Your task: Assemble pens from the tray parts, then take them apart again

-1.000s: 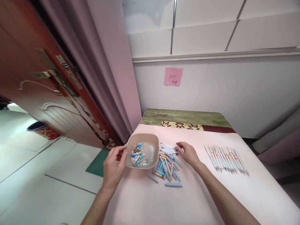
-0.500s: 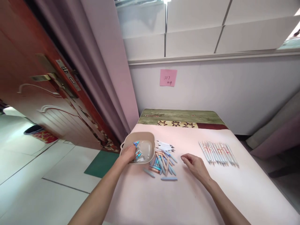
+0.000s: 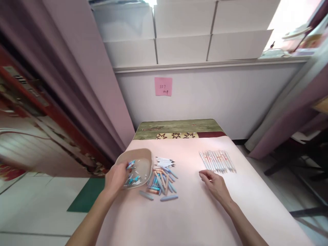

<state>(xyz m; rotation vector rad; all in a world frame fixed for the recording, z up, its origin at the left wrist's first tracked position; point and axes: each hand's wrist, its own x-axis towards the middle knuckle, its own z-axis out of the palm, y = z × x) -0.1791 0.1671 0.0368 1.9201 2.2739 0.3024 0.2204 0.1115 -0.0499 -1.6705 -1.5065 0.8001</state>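
Observation:
My left hand reaches over the beige basket, closed on small blue pen parts at its fingertips. Below them, more small blue and white pieces lie on the basket's bottom, partly hidden by the hand. Beside the basket is a loose pile of pen barrels in blue and peach. Just behind the pile, slim white pen refills with dark tips lie roughly side by side. Over the cloth hovers my right hand, loosely curled with nothing visible in it, in front of a row of assembled pens.
The table has a pale pink cover and a green patterned strip at its far end. A wall with a pink note stands behind. A curtain hangs at left, near a red door.
My left hand let go of the basket's rim, reached inside and has lifted blue pieces. My right hand moved away from the refills toward the row of pens. The view has turned right.

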